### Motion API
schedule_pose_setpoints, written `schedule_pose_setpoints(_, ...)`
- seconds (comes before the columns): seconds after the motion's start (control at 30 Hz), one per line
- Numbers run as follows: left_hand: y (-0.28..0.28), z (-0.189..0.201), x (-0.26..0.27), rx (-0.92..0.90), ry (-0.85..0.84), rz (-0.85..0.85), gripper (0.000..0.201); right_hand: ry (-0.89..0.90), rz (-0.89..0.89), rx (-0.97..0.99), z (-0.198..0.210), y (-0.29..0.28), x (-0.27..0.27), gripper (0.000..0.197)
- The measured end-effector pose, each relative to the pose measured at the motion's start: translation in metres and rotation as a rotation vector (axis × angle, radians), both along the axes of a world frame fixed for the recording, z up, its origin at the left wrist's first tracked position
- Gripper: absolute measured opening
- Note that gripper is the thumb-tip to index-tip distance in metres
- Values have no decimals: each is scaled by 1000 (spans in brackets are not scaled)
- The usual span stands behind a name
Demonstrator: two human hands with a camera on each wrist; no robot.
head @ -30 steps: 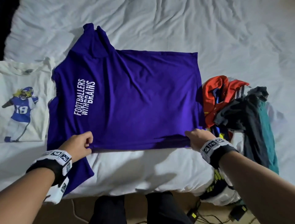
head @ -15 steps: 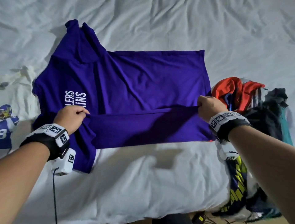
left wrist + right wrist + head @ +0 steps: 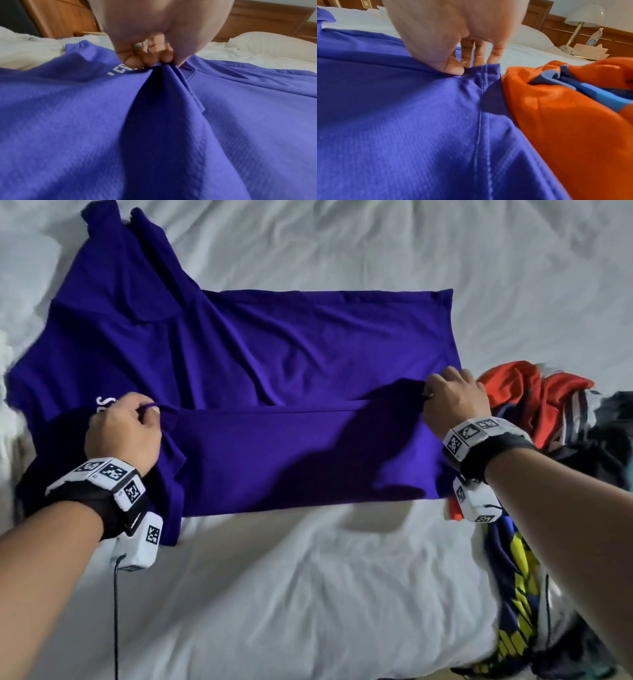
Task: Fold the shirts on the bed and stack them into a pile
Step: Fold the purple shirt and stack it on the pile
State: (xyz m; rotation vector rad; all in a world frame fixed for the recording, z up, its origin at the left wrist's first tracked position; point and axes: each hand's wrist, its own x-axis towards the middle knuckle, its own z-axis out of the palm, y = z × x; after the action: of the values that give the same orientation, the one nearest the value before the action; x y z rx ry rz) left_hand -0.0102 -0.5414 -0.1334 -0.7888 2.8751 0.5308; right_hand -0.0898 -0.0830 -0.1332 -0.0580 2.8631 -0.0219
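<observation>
The fingers [image 3: 137, 61] of the left hand [image 3: 125, 429] are curled and pinch a fold of the purple shirt [image 3: 274, 361] near its white letters. The fingers [image 3: 467, 54] of the right hand [image 3: 452, 402], together with the thumb, pinch the hem corner of the same shirt at its right side. Between both hands the near edge of the shirt is folded over the middle part, and the fold lies flat. The shirt lies spread on the white bed [image 3: 291, 594], with one sleeve pointing away. Just beside the right hand there is a heap of unfolded clothes [image 3: 555, 440], with an orange shirt [image 3: 565, 115] on top touching the purple one.
</observation>
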Motion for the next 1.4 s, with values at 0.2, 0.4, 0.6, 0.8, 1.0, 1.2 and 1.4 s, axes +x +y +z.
schedule_pose_setpoints(0.2,44,9,21,-93,169,-175,54,268,57,-102,-4,-26,51,30)
schedule_pose_setpoints(0.4,90,-28,71,-173,-236,-625,86,43,235,-71,-34,-54,114,60)
schedule_pose_setpoints(0.6,75,-29,80,-146,-187,-575,90,-23,94,19,-33,-7,104,68)
schedule_pose_setpoints(0.8,48,-8,126,-313,-74,-800,71,-14,394,-36,-5,-22,148,71)
schedule_pose_setpoints(1.0,13,-24,128,-482,-51,-837,58,-47,336,94,-29,-5,152,52)
schedule_pose_setpoints(1.2,7,-7,137,-350,-154,-830,50,-124,366,82,-19,2,163,54)
schedule_pose_setpoints(1.4,8,23,203,-317,-134,-932,50,-118,414,53,0,12,233,53)
